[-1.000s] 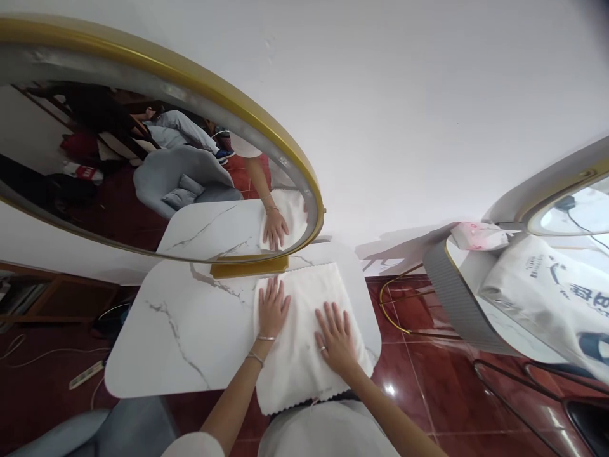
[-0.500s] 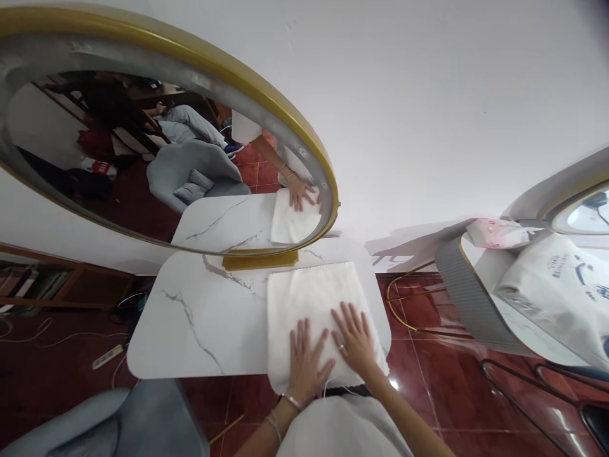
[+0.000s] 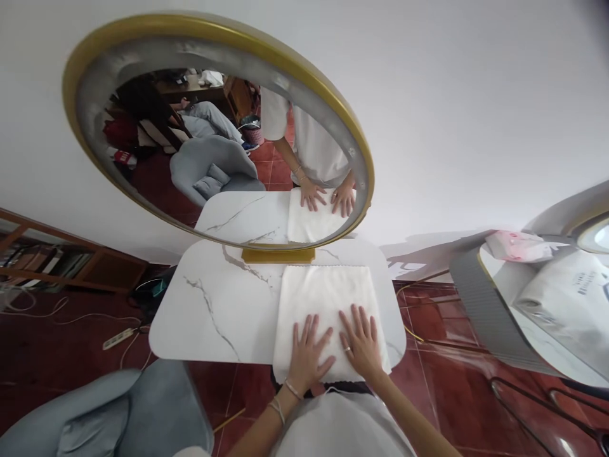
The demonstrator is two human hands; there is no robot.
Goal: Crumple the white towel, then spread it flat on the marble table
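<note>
A white cloth (image 3: 323, 295) lies spread on the right part of a white marble-patterned table (image 3: 190, 324), its near end reaching past the front edge. My left hand (image 3: 309, 352) rests flat on the cloth's near left, fingers spread and thumb pointing right. Beside it, my right hand (image 3: 361, 339) presses palm down on the near right part, fingers apart, with a ring on one finger. Neither hand grips anything. Both hands and the cloth also show in the round mirror (image 3: 190, 146) behind.
The mirror's gold foot (image 3: 278, 255) stands at the table's back edge. A grey chair (image 3: 166, 406) sits at lower left, near a power strip (image 3: 118, 339) and cables. At right, a second table (image 3: 495, 298) holds a white printed bag (image 3: 566, 292) and a pink-white packet (image 3: 518, 246).
The camera view has shifted, so the mirror and table appear farther right. Both hands stay flat on the cloth, which looks a little straighter; the mirror now reflects both hands fully.
</note>
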